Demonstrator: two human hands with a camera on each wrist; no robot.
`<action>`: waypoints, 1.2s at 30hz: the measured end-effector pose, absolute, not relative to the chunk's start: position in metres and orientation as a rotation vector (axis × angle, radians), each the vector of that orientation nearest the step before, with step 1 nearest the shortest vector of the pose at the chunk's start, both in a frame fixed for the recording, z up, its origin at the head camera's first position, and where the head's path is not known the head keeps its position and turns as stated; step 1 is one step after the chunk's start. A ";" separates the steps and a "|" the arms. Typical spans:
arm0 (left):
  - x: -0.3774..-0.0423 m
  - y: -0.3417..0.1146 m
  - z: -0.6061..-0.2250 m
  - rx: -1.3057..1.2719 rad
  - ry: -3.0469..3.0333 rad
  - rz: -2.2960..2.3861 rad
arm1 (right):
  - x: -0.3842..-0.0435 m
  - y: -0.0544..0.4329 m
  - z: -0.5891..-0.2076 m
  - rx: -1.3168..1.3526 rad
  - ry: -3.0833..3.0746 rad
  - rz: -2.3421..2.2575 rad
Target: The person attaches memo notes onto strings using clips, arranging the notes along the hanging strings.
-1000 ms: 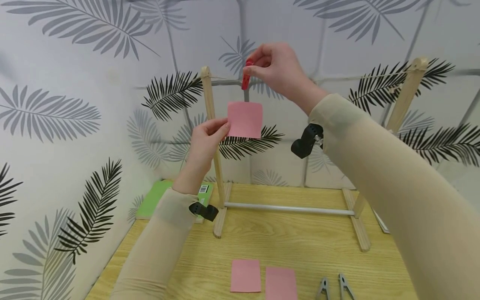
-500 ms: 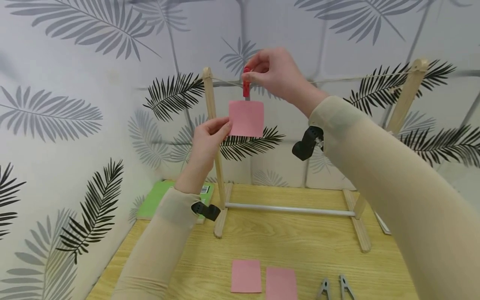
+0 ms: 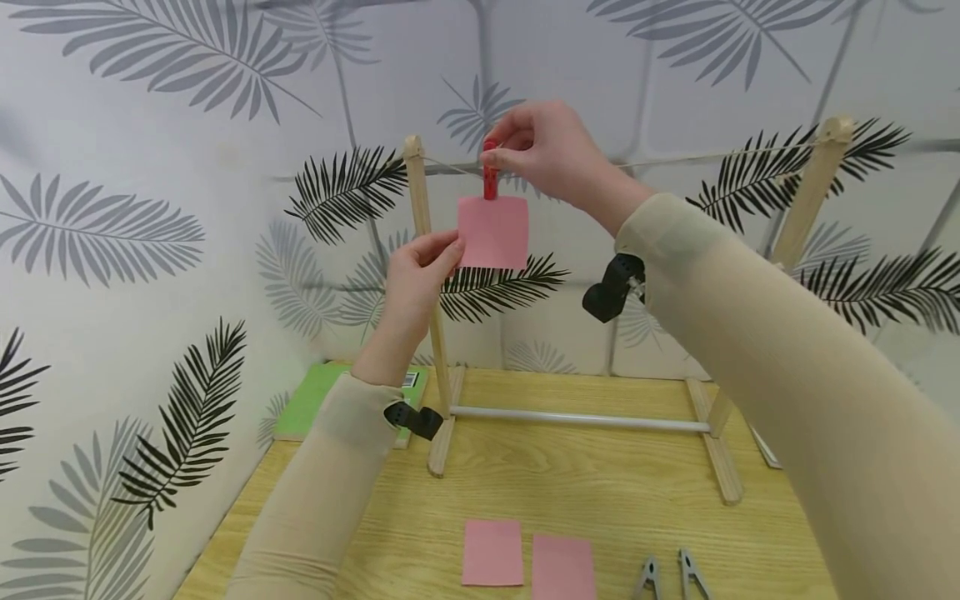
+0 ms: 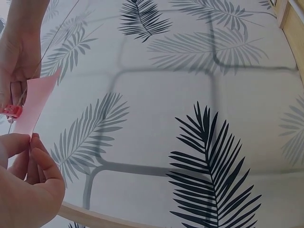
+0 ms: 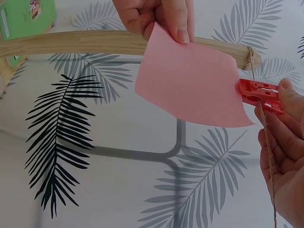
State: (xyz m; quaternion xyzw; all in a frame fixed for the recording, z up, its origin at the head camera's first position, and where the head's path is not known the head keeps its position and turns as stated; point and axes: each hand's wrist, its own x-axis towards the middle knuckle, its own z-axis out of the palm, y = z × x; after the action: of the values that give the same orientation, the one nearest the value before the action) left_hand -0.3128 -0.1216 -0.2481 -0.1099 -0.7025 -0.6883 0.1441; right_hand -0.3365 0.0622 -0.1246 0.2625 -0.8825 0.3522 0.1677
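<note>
A pink paper square [image 3: 492,233] hangs upright in front of the wall, its left edge pinched between thumb and fingers of my left hand [image 3: 420,271]. Above it my right hand [image 3: 551,150] pinches a red clothespin [image 3: 490,171]. In the right wrist view the jaws of the red clothespin [image 5: 260,94] meet the edge of the pink paper [image 5: 190,80], and the twine [image 5: 268,147] passes across the clothespin. From the left wrist view the paper [image 4: 38,102] is seen nearly edge-on, with part of the clothespin [image 4: 13,111] behind it.
A wooden frame with a left post [image 3: 417,187] and right post [image 3: 813,187] carries the twine; a white rod [image 3: 577,418] joins its feet. Two pink papers [image 3: 492,553] and two grey clothespins [image 3: 690,573] lie on the wooden table [image 3: 600,483]. A green book [image 3: 311,400] lies back left.
My right hand has come down with the red clothespin, from above the paper to its top edge. The paper has risen slightly in my left hand.
</note>
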 end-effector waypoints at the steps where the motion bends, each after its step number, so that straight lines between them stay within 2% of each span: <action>1: -0.313 -0.121 -0.248 -0.321 -2.019 -1.987 | -0.337 0.062 -0.125 0.749 -2.513 0.998; 36: -0.313 -0.121 -0.248 -0.386 -1.981 -2.012 | -0.336 0.067 -0.122 0.724 -2.627 0.966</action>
State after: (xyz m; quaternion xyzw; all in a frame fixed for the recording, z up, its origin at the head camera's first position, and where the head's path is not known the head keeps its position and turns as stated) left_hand -0.3130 -0.1209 -0.2480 -0.1341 -0.6877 -0.6985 0.1455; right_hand -0.3358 0.0674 -0.1216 0.2486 -0.9015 0.3315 0.1248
